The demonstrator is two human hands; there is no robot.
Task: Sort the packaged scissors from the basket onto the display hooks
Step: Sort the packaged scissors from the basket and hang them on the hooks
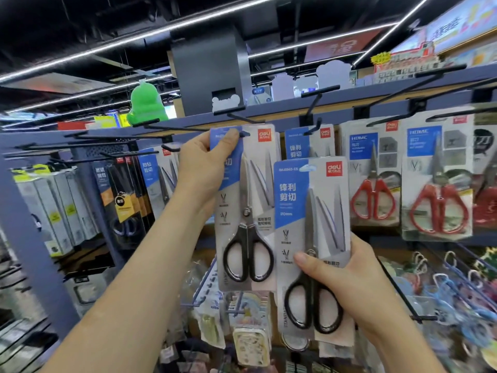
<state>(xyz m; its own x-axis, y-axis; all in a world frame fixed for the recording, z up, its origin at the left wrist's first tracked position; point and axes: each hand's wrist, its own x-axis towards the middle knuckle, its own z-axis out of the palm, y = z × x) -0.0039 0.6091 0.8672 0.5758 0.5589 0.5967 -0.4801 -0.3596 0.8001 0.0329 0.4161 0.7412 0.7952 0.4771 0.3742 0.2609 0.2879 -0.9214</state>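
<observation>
Right hand [357, 286] grips the lower scissors pack [312, 211] by its bottom end, thumb pressed across the front beside the black handles. Up and to its left, the left hand [204, 162] pinches the top corner of the upper scissors pack [247, 200], whose top edge sits right at a black display hook [247, 119]. Beyond the right hand, red-handled scissors packs [373, 173] hang in a row.

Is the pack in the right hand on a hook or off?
Off. The right hand grips the pack by its lower half; no hook passes through its hang hole.
</observation>
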